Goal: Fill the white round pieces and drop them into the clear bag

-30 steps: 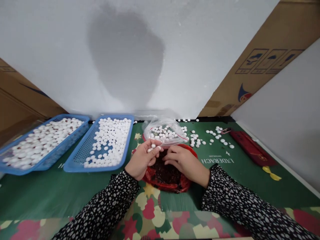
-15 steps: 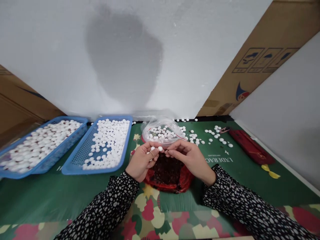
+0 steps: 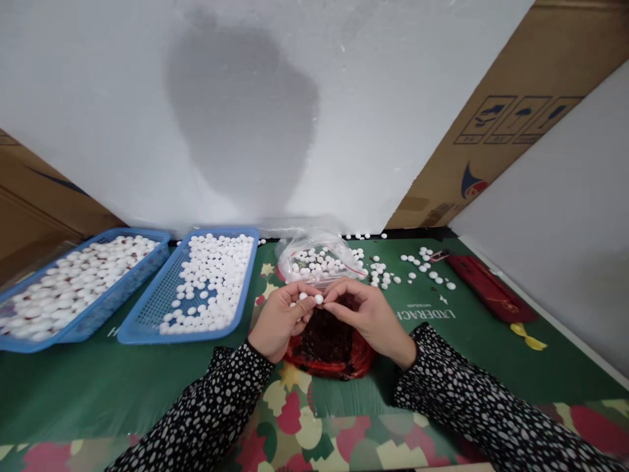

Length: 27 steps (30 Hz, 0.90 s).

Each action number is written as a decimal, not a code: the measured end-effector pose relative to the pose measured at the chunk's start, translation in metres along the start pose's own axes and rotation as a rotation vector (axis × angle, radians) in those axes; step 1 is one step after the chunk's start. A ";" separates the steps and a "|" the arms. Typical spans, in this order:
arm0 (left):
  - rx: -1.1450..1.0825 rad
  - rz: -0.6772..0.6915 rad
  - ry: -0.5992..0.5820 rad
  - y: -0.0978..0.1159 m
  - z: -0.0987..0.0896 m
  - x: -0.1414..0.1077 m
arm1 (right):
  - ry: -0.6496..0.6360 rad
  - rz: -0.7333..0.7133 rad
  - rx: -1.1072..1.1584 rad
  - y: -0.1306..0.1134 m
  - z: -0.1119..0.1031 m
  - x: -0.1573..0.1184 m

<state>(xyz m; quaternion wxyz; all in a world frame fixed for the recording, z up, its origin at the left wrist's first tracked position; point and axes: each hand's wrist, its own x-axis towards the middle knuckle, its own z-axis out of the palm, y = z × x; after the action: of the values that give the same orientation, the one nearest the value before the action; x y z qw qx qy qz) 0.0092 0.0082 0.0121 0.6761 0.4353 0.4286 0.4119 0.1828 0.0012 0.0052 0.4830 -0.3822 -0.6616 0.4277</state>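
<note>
While left-hand fingers (image 3: 301, 303) pinch smooth white balls (image 3: 318, 299), red crinkled plastic (image 3: 361, 357) below, dark sticky filling (image 3: 327, 337) inside.

Soft, even indoor light, with a broad blurry shadow (image 3: 243, 111) on the pale wall (image 3: 363, 85) and stretched edges.

Two baskets (image 3: 170, 288) of balls (image 3: 221, 262) sitting at left of tabletop (image 3: 162, 380), bag (image 3: 327, 244) of balls lying behind container (image 3: 364, 360), pouch (image 3: 491, 288) resting near right edge
</note>
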 end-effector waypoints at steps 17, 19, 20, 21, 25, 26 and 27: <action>0.057 0.013 -0.061 -0.002 0.002 -0.003 | 0.010 -0.288 -0.338 0.001 0.003 -0.002; 0.060 0.043 -0.057 -0.001 0.000 -0.002 | 0.080 -0.402 -0.467 0.000 -0.001 0.004; 0.066 0.065 -0.042 0.001 -0.001 -0.001 | 0.130 -0.444 -0.523 0.000 -0.004 0.008; 0.078 0.088 -0.023 0.002 -0.003 -0.001 | 0.169 -0.469 -0.579 0.000 -0.007 0.013; 0.144 0.143 0.047 0.003 -0.011 0.004 | 0.171 -0.379 -0.767 0.005 -0.021 0.029; 0.143 0.147 0.063 0.002 -0.013 0.005 | 0.122 -0.366 -0.779 0.007 -0.023 0.029; 0.132 0.148 0.075 0.002 -0.014 0.006 | 0.033 -0.360 -0.779 0.008 -0.022 0.027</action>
<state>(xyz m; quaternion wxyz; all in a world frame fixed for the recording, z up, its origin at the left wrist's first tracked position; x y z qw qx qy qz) -0.0023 0.0170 0.0089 0.5970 0.4936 0.4466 0.4478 0.1986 0.0333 0.0096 0.3801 -0.4210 -0.8221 0.0487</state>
